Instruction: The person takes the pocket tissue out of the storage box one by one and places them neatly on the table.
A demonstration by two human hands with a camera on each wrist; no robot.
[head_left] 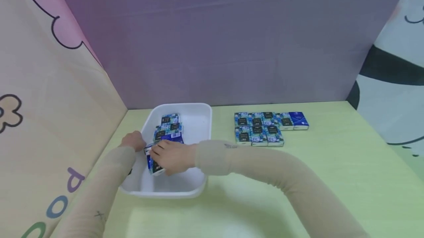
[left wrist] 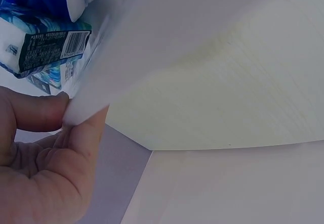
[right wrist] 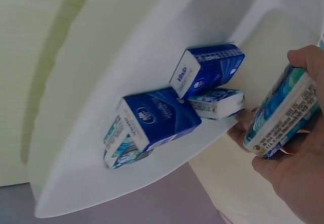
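My right hand [head_left: 175, 157] grips a small blue-patterned tissue pack [right wrist: 286, 113] inside a white plastic bin [head_left: 165, 195]. In the right wrist view, the thumb and fingers lie on opposite sides of that pack, with its printed edge showing. My left hand [head_left: 133, 141] pinches the bin's left rim; in the left wrist view, the thumb is on the inner side and the fingers [left wrist: 88, 138] outside. Several more tissue packs [right wrist: 162, 118], some plain dark blue and some floral, lie in the bin, partly stacked. The right hand hides some of them in the head view.
Two rows of tissue packs [head_left: 258, 135] lie on the pale green table [head_left: 314, 179], right of the bin. One pack [head_left: 299, 120] at the row's end shows its dark blue side. A grey-purple wall [head_left: 215, 46] stands behind, and a printed panel [head_left: 59, 94] on the left.
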